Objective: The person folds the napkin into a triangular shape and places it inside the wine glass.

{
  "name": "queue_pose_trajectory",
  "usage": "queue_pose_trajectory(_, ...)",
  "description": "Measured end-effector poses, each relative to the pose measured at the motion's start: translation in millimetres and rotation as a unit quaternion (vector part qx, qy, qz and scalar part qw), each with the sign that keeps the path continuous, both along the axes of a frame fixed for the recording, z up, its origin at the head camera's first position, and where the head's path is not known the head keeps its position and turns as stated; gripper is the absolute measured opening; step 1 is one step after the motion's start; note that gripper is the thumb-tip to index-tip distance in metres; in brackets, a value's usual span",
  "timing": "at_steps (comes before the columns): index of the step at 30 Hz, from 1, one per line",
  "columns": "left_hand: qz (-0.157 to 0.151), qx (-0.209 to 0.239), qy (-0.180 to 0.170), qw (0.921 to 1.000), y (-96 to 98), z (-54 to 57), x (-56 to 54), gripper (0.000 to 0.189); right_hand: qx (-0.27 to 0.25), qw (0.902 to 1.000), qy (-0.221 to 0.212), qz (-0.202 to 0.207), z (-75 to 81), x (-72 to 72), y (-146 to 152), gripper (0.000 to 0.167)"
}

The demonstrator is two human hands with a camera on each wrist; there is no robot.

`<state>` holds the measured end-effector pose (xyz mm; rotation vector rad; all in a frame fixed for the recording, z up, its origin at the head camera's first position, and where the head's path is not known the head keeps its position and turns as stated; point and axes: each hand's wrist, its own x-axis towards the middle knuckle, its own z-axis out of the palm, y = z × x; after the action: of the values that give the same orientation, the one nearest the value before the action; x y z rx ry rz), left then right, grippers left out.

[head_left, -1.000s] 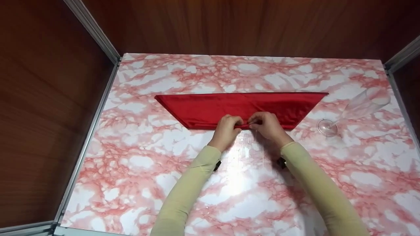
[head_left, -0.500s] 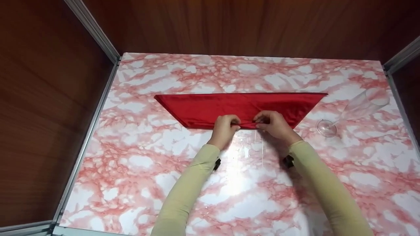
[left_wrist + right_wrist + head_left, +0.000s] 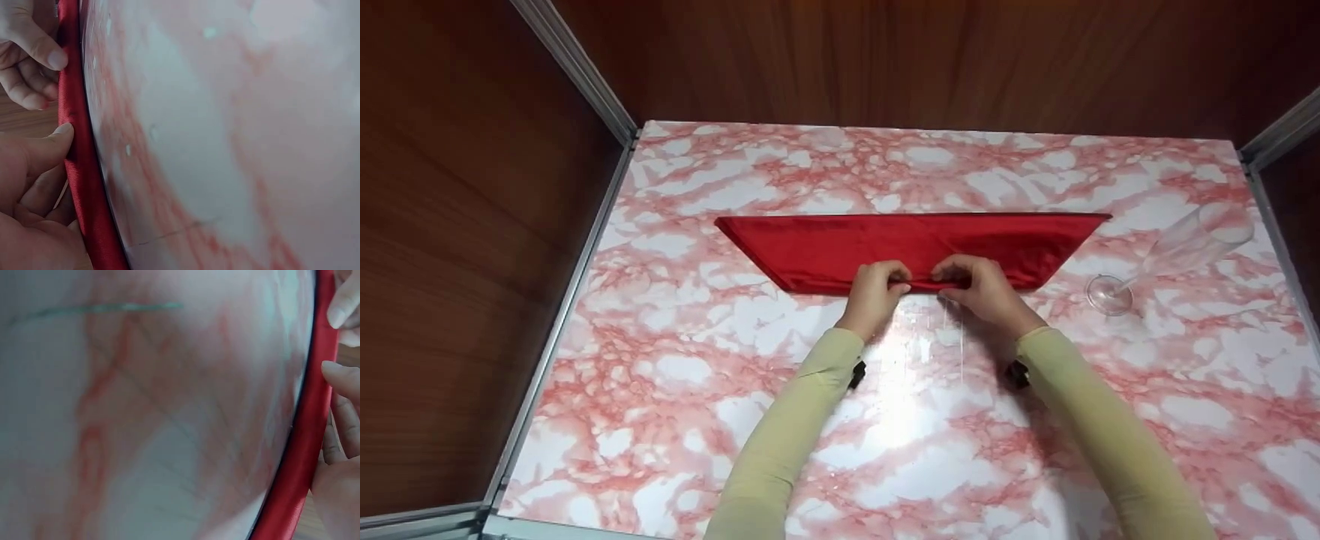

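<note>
Dark wood-grain panels (image 3: 840,67) are bordering the far, left and right edges of a red-and-white marbled desk (image 3: 675,450). Near the middle of this desk, slightly toward its far edge, a red cloth (image 3: 840,244) is lying in a trapezoid shape, its longer side running roughly parallel to the desk's far edge. Its near side is forming a narrow roll (image 3: 924,285). The left hand (image 3: 871,297) is pinching this roll between thumb and fingers; the right hand (image 3: 984,291) is pinching it nearby in the same manner. Pale yellow sleeves (image 3: 787,427) are covering both forearms, and black fittings (image 3: 858,374) are showing at the wrists. Toward the desk's right edge, a clear stemmed glass (image 3: 1196,240) is standing on its base, well apart from the hands. Metal rails (image 3: 576,71) are framing the panel joints at the desk's far corners
</note>
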<state>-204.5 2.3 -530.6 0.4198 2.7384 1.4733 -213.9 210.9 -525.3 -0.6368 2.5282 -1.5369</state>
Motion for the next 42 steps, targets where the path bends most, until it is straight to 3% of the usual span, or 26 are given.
queue_pose_trajectory(7,-0.008,0.027,-0.013,0.9995,-2.6,-0.1,-2.3,0.009,0.030,0.9993,-0.001,-0.024,-0.1,-4.2,0.2,0.019)
queue_pose_trajectory(15,0.006,0.050,-0.029,0.9983,-4.4,-1.1,-4.1,0.016,0.034,0.9977,-0.043,-0.038,4.3,-6.1,-2.0,0.014)
queue_pose_trajectory(19,-0.002,0.019,0.004,0.9998,-3.1,0.1,-4.9,0.021,0.034,0.9968,-0.056,-0.046,4.8,-6.0,-3.4,0.013)
queue_pose_trajectory(24,-0.035,-0.042,0.039,0.9977,-2.9,3.3,-3.8,0.027,0.026,0.9957,-0.073,-0.051,4.9,-5.5,-4.8,0.012)
queue_pose_trajectory(30,-0.061,-0.058,0.025,0.9962,-5.5,3.2,-2.2,0.021,0.013,0.9936,-0.100,-0.051,9.9,-3.0,-6.6,0.012)
queue_pose_trajectory(37,-0.054,-0.082,0.004,0.9951,-3.4,6.7,-6.8,0.021,-0.010,0.9931,-0.110,-0.040,11.7,-3.1,-6.9,0.019)
queue_pose_trajectory(42,-0.044,-0.067,-0.005,0.9968,-1.5,6.1,-7.8,0.020,-0.033,0.9941,-0.094,-0.044,33.4,6.0,-11.4,0.023)
